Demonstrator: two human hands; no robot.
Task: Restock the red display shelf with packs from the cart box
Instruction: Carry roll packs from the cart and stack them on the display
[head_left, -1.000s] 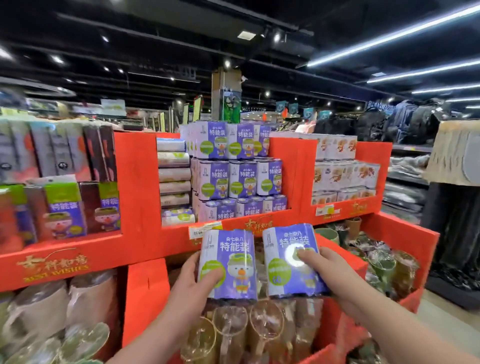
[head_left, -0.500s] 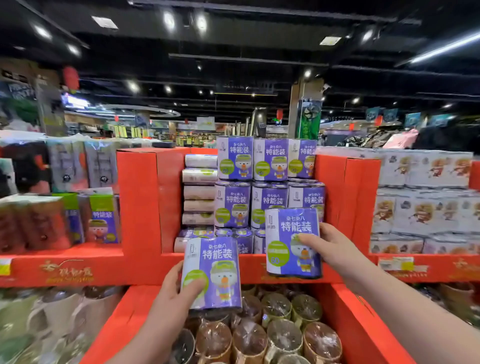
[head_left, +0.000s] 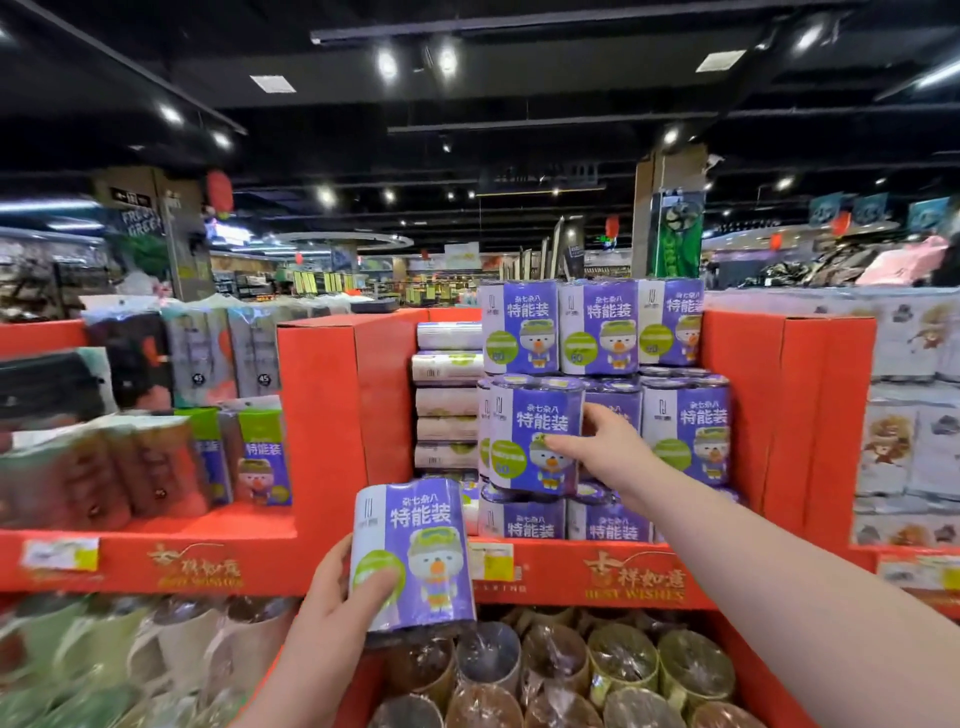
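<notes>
Red cardboard display shelf (head_left: 743, 415) rises before you, where your right hand (head_left: 605, 449) grips a purple plastic-wrapped pack (head_left: 530, 431) before the stacked packs (head_left: 685, 421), while your left hand (head_left: 332, 603), lower, clutches a second purple pack (head_left: 415, 551).

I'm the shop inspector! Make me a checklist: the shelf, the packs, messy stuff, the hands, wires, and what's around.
Surface: red display shelf, split into bays.
Job's things: stacked purple packs in the middle bay.
Clutter: wrapped cups in the bin below; white packs in the right bay.
Hands: left hand grips left pack low in front; right hand holds right pack at the stack's middle row.
Cables: nothing seen.
Surroundings: shop aisles, dark ceiling with ceiling lights.
</notes>
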